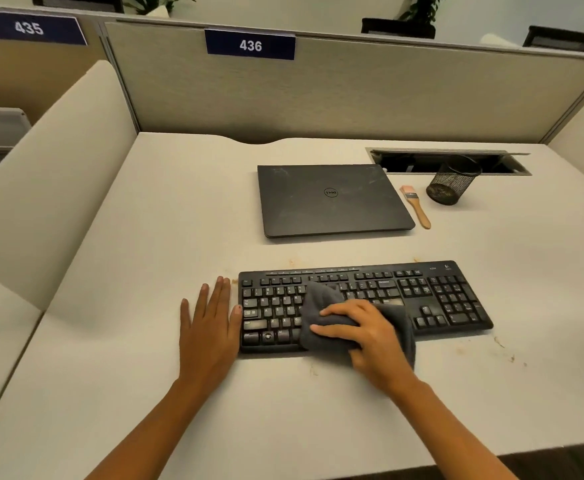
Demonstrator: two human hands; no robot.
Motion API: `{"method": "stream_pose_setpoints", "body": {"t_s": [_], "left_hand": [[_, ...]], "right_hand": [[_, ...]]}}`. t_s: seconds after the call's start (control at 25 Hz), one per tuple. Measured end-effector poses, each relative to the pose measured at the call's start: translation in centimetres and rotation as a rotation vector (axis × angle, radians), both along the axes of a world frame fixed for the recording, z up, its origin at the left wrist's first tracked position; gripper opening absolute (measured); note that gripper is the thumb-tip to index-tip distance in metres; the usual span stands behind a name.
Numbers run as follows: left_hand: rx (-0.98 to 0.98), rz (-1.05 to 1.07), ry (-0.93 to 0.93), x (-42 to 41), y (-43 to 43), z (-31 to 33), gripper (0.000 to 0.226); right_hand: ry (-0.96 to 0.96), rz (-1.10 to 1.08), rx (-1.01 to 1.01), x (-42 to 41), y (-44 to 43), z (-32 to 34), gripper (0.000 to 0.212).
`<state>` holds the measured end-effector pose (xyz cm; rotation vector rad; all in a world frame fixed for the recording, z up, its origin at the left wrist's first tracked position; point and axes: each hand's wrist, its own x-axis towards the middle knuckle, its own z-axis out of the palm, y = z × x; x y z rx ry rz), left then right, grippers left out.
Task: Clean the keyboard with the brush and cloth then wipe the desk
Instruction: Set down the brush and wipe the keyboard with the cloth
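A black keyboard [449, 299] lies across the middle of the white desk [145, 237]. My right hand [363, 336] grips a bunched dark grey cloth [321, 299] and presses it onto the keyboard's middle keys. My left hand [211, 327] lies flat on the desk, fingers straight, with the thumb touching the keyboard's left edge. A small brush [418, 209] with a wooden handle and pink bristles lies on the desk right of the laptop, apart from both hands.
A closed dark laptop [332, 199] sits behind the keyboard. A black mesh pen cup [451, 181] stands by an open cable hatch [449, 161]. Brownish crumbs and smears [501, 348] dot the desk around the keyboard. Partition walls [318, 91] enclose the back and sides.
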<state>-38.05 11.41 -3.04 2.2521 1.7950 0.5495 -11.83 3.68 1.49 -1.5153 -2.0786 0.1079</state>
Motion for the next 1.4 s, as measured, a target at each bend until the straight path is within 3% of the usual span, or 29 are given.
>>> {"method": "stream_pose_setpoints", "body": {"t_s": [0.16, 0.32, 0.4, 0.52, 0.6, 0.68, 0.8, 0.92, 1.04, 1.12, 1.2, 1.32, 1.4], "left_hand": [[0.026, -0.095, 0.127, 0.1, 1.2, 0.2, 0.061], [0.025, -0.057, 0.088, 0.0, 1.3, -0.1, 0.059], [0.033, -0.059, 0.052, 0.1, 1.2, -0.2, 0.059], [0.036, -0.06, 0.045, 0.0, 1.2, -0.2, 0.059], [0.034, -0.057, 0.053, 0.0, 1.3, -0.4, 0.059], [0.039, -0.058, 0.056, 0.0, 1.2, -0.5, 0.059], [0.046, -0.057, 0.054, 0.1, 1.3, -0.5, 0.058], [0.049, -0.053, 0.062, 0.1, 1.3, -0.4, 0.059], [0.047, -0.068, 0.066, 0.0, 1.3, -0.4, 0.058], [0.042, -0.063, 0.052, 0.0, 1.3, -0.3, 0.059], [0.031, -0.058, 0.028, 0.0, 1.3, -0.3, 0.061], [0.039, -0.056, 0.027, 0.1, 1.1, -0.2, 0.062], [0.043, -0.057, 0.035, 0.1, 1.2, -0.2, 0.061]], "right_hand": [[0.004, 0.25, -0.072, -8.5, 2.6, 0.3, 0.038], [-0.068, 0.264, -0.081, -3.4, 1.8, 0.5, 0.03], [-0.05, 0.12, -0.071, 2.4, 0.4, 0.8, 0.033], [0.071, -0.279, -0.11, 10.6, -2.0, 2.0, 0.059], [0.181, -0.566, -0.147, 12.6, -3.0, 2.1, 0.071], [0.182, -0.708, -0.119, 11.0, -2.4, 1.4, 0.073], [0.115, -0.636, -0.06, 4.6, 0.1, 0.2, 0.066], [0.136, -0.365, -0.057, -3.6, 2.7, -0.2, 0.06], [-0.08, -0.092, -0.048, -8.1, 3.7, -0.6, 0.054], [-0.204, -0.072, -0.001, -5.2, 3.9, -0.6, 0.051], [-0.222, -0.256, 0.027, 0.0, 3.4, -0.7, 0.053], [-0.136, -0.833, -0.111, 7.4, 2.2, 0.0, 0.054], [-0.043, -1.113, -0.189, 8.2, 1.9, 0.3, 0.05]]}}
